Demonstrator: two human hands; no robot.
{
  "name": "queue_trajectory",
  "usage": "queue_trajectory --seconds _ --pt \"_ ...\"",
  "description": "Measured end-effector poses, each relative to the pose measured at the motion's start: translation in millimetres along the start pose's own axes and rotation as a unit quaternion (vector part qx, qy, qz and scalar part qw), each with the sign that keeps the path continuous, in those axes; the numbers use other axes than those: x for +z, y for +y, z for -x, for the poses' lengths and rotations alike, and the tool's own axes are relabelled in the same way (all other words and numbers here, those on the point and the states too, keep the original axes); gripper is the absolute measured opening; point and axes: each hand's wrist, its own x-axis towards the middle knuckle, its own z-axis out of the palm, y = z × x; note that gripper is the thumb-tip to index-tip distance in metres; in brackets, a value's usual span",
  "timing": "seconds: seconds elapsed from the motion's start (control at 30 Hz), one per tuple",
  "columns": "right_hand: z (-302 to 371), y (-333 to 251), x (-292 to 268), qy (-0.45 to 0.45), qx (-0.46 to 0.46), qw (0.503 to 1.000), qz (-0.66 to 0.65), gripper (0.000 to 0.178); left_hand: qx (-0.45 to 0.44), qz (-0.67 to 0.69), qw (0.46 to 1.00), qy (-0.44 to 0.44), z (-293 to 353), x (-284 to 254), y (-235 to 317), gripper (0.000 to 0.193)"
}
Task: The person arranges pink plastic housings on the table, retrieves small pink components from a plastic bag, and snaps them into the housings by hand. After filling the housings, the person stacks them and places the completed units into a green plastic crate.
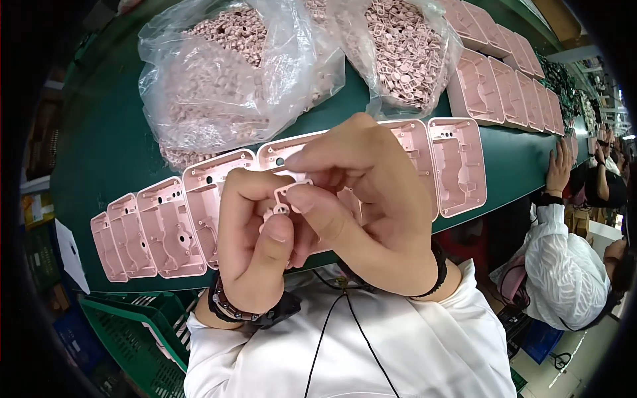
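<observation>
My left hand and my right hand meet in front of my chest, above a row of pink plastic housings. Pinched between both hands' fingertips is a small pink plastic part with a frame-like opening. My left hand is closed, with more pink plastic showing between its thumb and fingers. Thumb and index finger of my right hand grip the part's upper end. The fingers hide most of it, so I cannot tell whether it is one piece or several.
Behind the housings, a large clear bag and another bag hold small pink parts. More pink housings line the far right of the green table. A green crate stands at lower left. A co-worker sits at right.
</observation>
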Motion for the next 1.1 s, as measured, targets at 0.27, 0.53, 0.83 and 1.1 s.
queue_trajectory --seconds 0.27,0.53,0.83,1.1 --pt "-6 -3 -10 -0.019 -0.155 0.967 0.199 0.022 0.108 -0.222 0.968 0.05 6 -8 -7 0.022" --pt "8 -40 -89 0.126 -0.209 0.913 0.327 0.017 0.191 0.017 0.981 -0.008 1 15 23 0.023" --pt "41 -23 -158 0.234 -0.226 0.866 0.379 0.007 0.259 -0.091 0.79 -0.549 52 133 38 0.011" --pt "49 -19 -155 0.205 -0.237 0.876 0.367 0.01 0.288 -0.165 0.795 -0.508 64 152 40 0.01"
